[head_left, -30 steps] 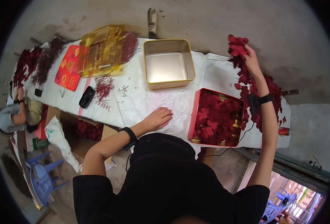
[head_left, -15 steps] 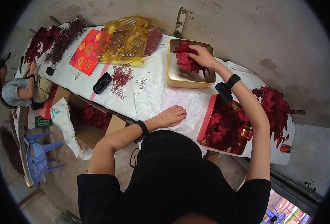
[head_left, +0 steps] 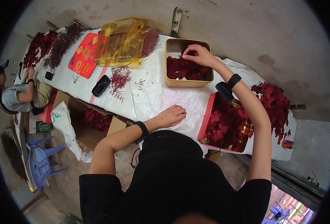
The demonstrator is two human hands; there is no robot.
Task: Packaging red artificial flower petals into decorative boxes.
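My right hand (head_left: 199,56) is over a gold-rimmed square tin (head_left: 188,83), with thumb and fingers curved and somewhat apart. Beneath it, dark red fabric petals (head_left: 187,70) lie loose in the tin; none shows clearly in the fingers. My left hand (head_left: 172,116) rests flat on the white woven sheet (head_left: 142,99), fingers stretched out and holding nothing. Beside my right forearm is a red-rimmed tray (head_left: 206,121) filled with red flower-shaped petals (head_left: 223,123).
More red petals (head_left: 271,99) pile at the right end. Left of the tin lie a yellow plastic tray (head_left: 124,44), a red lid (head_left: 85,56), thin red stems (head_left: 121,78) and a black case (head_left: 101,86). A person (head_left: 17,95) sits at far left, near a blue chair (head_left: 40,160).
The bunch of red petals that my right hand held has come down into the tin and spread over its bottom. My left hand has stayed in place.
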